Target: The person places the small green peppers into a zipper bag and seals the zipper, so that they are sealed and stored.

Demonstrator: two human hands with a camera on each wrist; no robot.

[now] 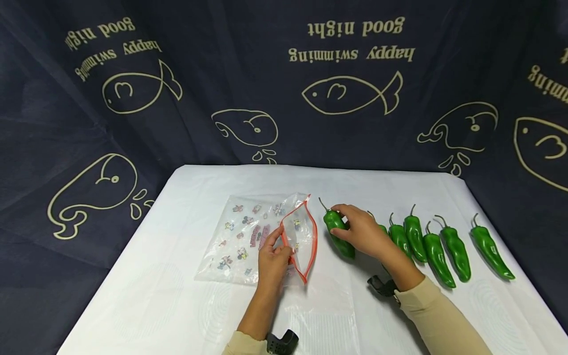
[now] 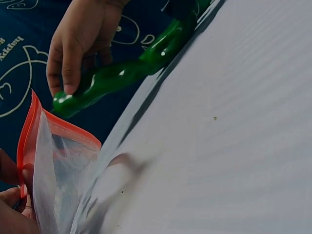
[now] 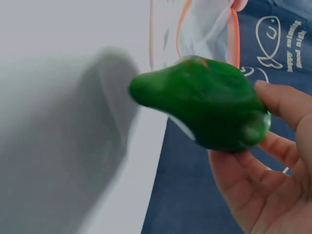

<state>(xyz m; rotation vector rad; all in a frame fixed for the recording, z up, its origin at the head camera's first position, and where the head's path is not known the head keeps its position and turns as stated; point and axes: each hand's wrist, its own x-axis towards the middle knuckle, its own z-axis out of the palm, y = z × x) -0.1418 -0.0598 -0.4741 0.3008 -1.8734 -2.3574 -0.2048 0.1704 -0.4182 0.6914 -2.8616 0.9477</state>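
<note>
Dark fabric (image 1: 248, 54), printed in pale lines with fish, whales and upside-down words such as "good night", formed the backdrop beyond your table. Your right hand (image 1: 365, 231) held a green pepper (image 1: 342, 247) between thumb and fingers; it looked raised, its shadow lying apart from it in the right wrist view. From above, the pepper's long axis slanted, stem pointing away from you and leftward, tip toward you and rightward, so it lay roughly alongside the bag's mouth rather than aimed into it. Just left of that grip, apart from the pepper, the clear printed bag (image 1: 239, 234) gaped rightward, its red rim (image 1: 315, 239) facing the pepper. Your left hand (image 1: 273, 257) pinched the rim's left side; your right was the nearer hand to the pepper. Six more green peppers (image 1: 439, 260) lay right of the grip in a loose row, the closest partly hidden by your right hand. Beneath and around the grip spread a white-covered table (image 1: 146, 281), its far edge meeting the dark fabric.
</note>
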